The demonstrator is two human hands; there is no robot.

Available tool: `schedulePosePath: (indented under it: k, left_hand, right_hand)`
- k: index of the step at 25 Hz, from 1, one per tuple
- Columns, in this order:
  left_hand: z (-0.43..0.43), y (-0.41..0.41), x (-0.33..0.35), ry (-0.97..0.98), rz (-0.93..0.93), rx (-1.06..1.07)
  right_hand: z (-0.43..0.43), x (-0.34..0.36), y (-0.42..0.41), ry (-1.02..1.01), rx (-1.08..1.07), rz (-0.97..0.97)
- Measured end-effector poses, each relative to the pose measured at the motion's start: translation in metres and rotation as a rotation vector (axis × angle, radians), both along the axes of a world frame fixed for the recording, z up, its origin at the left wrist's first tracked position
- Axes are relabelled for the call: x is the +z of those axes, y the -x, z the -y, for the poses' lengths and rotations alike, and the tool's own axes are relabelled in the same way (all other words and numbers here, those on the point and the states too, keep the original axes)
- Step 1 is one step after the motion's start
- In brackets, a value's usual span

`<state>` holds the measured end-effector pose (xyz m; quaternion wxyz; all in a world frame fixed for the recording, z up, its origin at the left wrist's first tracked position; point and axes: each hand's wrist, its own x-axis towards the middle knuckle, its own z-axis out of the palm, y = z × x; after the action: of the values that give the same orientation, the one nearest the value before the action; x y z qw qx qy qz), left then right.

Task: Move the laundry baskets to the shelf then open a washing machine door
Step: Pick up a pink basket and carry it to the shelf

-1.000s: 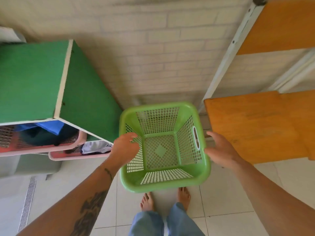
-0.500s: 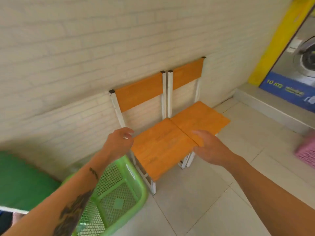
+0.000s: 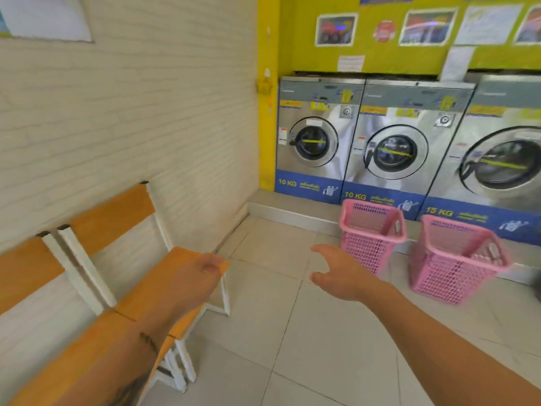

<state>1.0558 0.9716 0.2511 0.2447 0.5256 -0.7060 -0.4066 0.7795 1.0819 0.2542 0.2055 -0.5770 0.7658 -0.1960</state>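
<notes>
Head-worn camera looks forward and down toward distant washing machines.

Two pink laundry baskets stand upright on the floor ahead of me, both of open plastic mesh with solid rims. The left basket sits just beside the raised step, below the middle washing machine. The right basket stands near it, apart, below the right washing machine. Whether anything lies inside either I cannot tell. A left washing machine completes the row. All three are steel-fronted, with round glass doors shut.
</notes>
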Motion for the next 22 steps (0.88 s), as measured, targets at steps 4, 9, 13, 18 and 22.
schedulePosePath:
  k: [4, 9, 13, 18, 22]
  left_hand:
    - [0.032, 0.13, 0.011, 0.06, 0.01, -0.109]
    - [0.094, 0.28, 0.001, 0.127, 0.013, -0.273]
    - [0.162, 0.392, -0.011, 0.103, 0.007, -0.372]
    - [0.23, 0.539, -0.009, 0.126, 0.039, -0.529]
    - [0.265, 0.659, -0.032, 0.11, 0.108, -0.603]
  right_hand:
    - [-0.012, 0.015, 0.103, 0.018, -0.194, -0.011]
    - [0.001, 0.018, 0.224, 0.024, -0.357, -0.031]
    - [0.042, 0.011, 0.321, 0.067, -0.485, -0.047]
    - [0.082, 0.0, 0.43, 0.077, -0.635, -0.01]
    - [0.109, -0.026, 0.544, 0.008, -0.669, 0.016]
